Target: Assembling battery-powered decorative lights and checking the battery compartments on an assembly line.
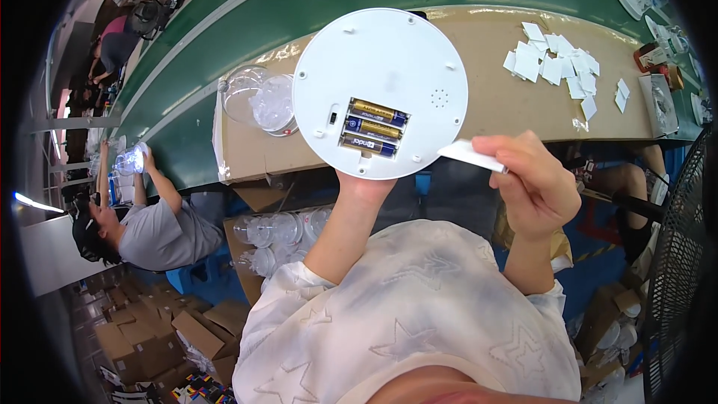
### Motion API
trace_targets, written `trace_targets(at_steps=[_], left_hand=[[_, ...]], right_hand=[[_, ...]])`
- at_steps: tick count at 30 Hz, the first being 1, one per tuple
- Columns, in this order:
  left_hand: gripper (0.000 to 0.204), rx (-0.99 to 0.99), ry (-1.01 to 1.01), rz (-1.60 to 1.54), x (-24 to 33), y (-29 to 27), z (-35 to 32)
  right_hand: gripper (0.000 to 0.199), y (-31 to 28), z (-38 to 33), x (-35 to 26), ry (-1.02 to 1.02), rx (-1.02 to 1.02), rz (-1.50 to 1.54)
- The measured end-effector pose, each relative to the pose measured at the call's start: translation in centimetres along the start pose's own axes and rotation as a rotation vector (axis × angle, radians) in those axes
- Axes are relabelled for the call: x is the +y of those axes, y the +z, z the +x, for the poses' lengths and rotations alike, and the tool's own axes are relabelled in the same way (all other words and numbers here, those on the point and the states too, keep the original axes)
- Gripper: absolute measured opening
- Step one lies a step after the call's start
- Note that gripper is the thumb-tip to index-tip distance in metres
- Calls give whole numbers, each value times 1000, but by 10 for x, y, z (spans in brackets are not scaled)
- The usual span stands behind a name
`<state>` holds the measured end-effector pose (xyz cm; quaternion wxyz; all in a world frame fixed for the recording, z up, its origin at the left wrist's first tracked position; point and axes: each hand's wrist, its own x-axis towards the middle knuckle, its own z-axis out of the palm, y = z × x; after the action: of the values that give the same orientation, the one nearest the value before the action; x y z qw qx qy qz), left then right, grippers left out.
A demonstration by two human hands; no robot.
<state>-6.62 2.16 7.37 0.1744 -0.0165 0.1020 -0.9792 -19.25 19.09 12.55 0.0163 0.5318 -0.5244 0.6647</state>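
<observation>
A round white plastic base (389, 52) is held up in front of me, its underside facing me. Three gold-and-dark-blue batteries (374, 129) lie side by side in its uncovered compartment, beside a small black slide switch (333, 117). My left hand (366, 185) grips the base from below; its fingers are hidden behind the disc. Between thumb and fingers, my right hand (535, 179) pinches a small white battery cover (473, 155), just off the lower right rim of the base. Whether the cover touches the rim I cannot tell.
Many white covers (557, 60) lie scattered on the cardboard-topped bench (479, 45). Clear plastic domes (258, 97) stand at the left. Behind runs a green conveyor belt (314, 7). A box of clear parts (280, 232) sits below; a black fan (680, 269) is at right. A co-worker (168, 232) works at left.
</observation>
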Motion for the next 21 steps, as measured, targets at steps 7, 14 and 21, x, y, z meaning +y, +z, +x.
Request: trace_targets(at_steps=[7, 14, 21], left_hand=[[68, -31, 47, 44, 10, -8, -7], [66, 57, 170, 305, 13, -9, -5], [58, 158, 223, 330, 22, -4, -10]], right_hand=[[24, 24, -8, -13, 309, 39, -5], [24, 23, -16, 0, 381, 298, 247], [24, 21, -22, -7, 715, 40, 639]])
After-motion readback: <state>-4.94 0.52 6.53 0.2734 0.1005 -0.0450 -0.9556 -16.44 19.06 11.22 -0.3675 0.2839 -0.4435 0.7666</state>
